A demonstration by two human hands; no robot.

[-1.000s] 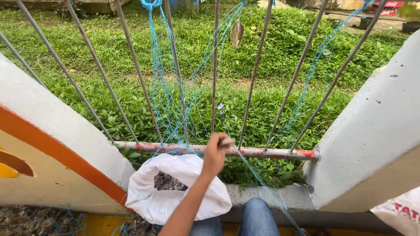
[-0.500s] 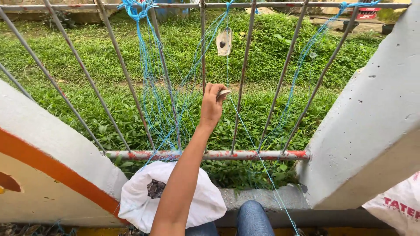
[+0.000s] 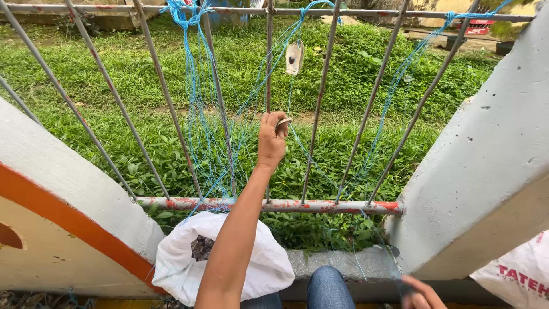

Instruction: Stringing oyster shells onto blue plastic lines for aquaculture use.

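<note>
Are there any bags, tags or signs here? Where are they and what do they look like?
White sack: soft, lumpy, open at the top with dark bits inside, below the lower rail, behind the left hand's forearm.
White bag: bottom right corner, crinkly, with red lettering.
Small tag: pale, flat, roughly rectangular, hanging among the blue net near the railing's top.
Red sign or crate: far top right; too small to tell.

Two hands [image 3: 272, 140], two white bags [image 3: 269, 269], one blue net [image 3: 211, 131], one railing [image 3: 274, 205].
</note>
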